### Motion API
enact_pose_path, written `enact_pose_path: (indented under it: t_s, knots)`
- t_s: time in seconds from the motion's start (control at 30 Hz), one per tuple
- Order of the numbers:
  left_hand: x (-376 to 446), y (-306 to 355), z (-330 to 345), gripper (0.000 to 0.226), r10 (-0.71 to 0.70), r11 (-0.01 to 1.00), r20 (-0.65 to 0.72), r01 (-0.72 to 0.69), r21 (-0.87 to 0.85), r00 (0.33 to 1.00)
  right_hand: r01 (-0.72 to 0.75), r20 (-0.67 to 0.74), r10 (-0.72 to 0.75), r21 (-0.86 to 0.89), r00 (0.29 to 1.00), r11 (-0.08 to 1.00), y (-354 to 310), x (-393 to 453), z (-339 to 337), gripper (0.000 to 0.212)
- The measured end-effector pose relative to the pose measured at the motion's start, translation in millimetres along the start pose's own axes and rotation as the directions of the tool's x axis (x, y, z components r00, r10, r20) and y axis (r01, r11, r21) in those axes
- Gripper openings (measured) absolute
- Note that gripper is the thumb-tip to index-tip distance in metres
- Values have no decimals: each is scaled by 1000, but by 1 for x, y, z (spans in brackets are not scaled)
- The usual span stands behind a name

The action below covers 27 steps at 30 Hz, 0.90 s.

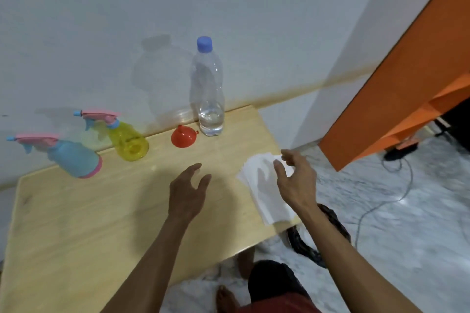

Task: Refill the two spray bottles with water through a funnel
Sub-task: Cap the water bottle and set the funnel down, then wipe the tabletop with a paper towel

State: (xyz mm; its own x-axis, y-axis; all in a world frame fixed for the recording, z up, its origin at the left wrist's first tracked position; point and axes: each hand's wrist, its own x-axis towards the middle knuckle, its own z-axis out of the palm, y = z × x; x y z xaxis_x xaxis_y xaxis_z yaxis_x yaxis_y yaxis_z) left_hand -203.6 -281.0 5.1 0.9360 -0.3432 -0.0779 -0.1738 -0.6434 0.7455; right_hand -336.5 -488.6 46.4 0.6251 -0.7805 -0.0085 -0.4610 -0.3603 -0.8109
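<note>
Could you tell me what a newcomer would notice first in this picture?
Probably the tall clear water bottle with its blue cap, standing by the wall beside a red funnel. Left of them stand a yellow spray bottle and a blue spray bottle.

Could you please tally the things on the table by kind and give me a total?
Spray bottles: 2, blue spray bottle and yellow spray bottle
Water bottle: 1
Red funnel: 1
White paper towel stack: 1
Total: 5
</note>
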Motion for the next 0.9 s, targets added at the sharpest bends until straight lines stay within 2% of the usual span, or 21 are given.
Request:
enact_pose_path:
  t_s: [0.13,0.37,0.73,0.9]
  knots:
    - [-24,14,32,41,90,995,132,-94,29,987,-127,-19,126,-68,992,989,53,-30,-9,29]
    - [-21,31,82,37,224,956,311,-270,112,924,-191,-20,190,-149,982,970,96,-39,-3,29]
    - [25,52,149,38,303,893,373,-397,210,877,-177,-148,136,-311,980,934,111,-3,28,28]
    - [36,49,164,33,362,856,361,-460,237,859,-149,-158,100,-333,982,931,119,-1,38,18]
